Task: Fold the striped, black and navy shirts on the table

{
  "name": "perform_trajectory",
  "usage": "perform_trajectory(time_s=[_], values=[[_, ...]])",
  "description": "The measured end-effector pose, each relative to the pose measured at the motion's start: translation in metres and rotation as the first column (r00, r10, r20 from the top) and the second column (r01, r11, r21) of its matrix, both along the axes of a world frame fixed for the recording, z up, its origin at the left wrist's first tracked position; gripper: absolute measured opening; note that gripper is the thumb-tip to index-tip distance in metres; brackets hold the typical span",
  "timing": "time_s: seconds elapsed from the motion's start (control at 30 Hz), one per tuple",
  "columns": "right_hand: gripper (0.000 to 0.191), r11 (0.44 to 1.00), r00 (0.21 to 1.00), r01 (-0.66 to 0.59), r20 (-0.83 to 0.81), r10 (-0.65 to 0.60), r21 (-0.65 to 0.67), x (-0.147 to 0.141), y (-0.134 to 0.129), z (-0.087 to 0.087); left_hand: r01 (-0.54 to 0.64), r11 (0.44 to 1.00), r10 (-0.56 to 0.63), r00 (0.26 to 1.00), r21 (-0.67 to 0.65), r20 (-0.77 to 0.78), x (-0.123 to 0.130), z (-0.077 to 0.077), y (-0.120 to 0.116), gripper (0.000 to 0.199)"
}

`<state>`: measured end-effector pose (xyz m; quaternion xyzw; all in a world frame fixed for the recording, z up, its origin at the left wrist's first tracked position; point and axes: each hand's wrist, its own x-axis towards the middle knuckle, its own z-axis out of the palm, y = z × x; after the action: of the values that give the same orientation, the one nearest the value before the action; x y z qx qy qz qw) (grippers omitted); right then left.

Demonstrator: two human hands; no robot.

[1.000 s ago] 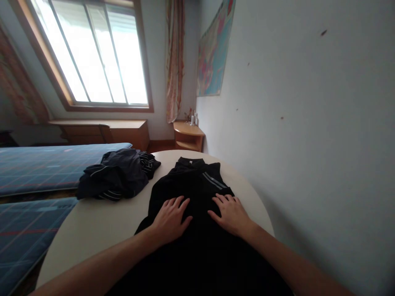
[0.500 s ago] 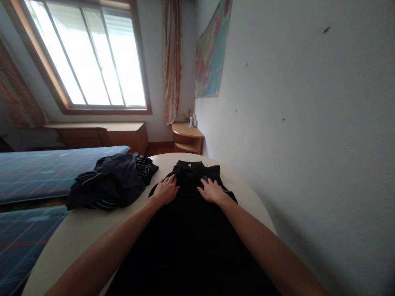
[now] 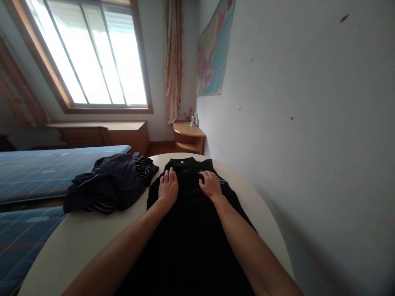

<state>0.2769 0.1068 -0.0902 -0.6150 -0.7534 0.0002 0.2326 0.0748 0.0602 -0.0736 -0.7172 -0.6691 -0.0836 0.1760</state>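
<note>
A black collared shirt (image 3: 189, 187) lies on the round pale table (image 3: 89, 234), its collar at the far side with a small light label inside. My left hand (image 3: 168, 188) rests flat on the shirt's left upper part, fingers stretched forward and thumb side inward. On the right upper part, near a small light mark on the chest, is my right hand (image 3: 211, 184); its fingers curve slightly onto the cloth and the thumb stands apart. No pinched cloth shows in either hand. Toward me the shirt's lower part blends into dark fabric, so its edge cannot be made out.
A heap of dark clothes (image 3: 114, 181) with white-striped parts sits at the table's left edge. Beyond it are blue plaid mattresses (image 3: 37, 168). A white wall (image 3: 308, 164) runs along the right. A wooden corner shelf (image 3: 189, 130) and a desk (image 3: 123, 126) stand behind.
The shirt's collar end has shifted left, and more of its right side is spread out. My left hand has turned its fingers forward; my right hand has moved slightly farther up the shirt.
</note>
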Motion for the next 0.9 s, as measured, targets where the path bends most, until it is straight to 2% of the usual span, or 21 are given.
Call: perform_trajectory(time_s=[0.1,0.17,0.37,0.5,0.6,0.7,0.9], values=[[0.038,0.999,0.999,-0.047,-0.009,0.047,0.022,0.005,-0.009,0.001,0.115,0.990,-0.114,0.993,-0.076,0.018,0.011,-0.005,-0.018,0.055],[0.041,0.998,0.998,-0.064,0.001,0.064,-0.018,0.007,-0.015,0.001,0.127,0.986,-0.121,0.991,-0.108,0.058,0.011,-0.010,-0.028,0.052],[0.057,0.997,0.997,-0.047,0.058,0.050,-0.055,0.006,-0.033,-0.003,0.074,0.992,-0.064,0.993,-0.105,0.097,-0.008,-0.014,-0.042,0.050],[0.063,0.982,0.989,-0.120,0.066,0.130,-0.143,0.002,-0.038,-0.003,-0.015,0.974,0.043,0.992,-0.224,0.122,-0.016,-0.011,-0.043,0.058],[0.069,0.960,0.985,-0.106,0.105,0.136,-0.258,0.000,-0.033,-0.004,-0.032,0.946,0.087,0.983,-0.322,0.159,-0.021,-0.009,-0.038,0.064],[0.075,0.945,0.984,-0.068,0.133,0.116,-0.320,-0.003,-0.024,-0.003,-0.021,0.933,0.084,0.983,-0.358,0.162,-0.025,-0.006,-0.026,0.066],[0.075,0.938,0.988,-0.011,0.142,0.065,-0.347,-0.006,0.000,0.000,-0.045,0.945,0.107,0.979,-0.325,0.176,-0.012,0.000,0.010,0.058]])
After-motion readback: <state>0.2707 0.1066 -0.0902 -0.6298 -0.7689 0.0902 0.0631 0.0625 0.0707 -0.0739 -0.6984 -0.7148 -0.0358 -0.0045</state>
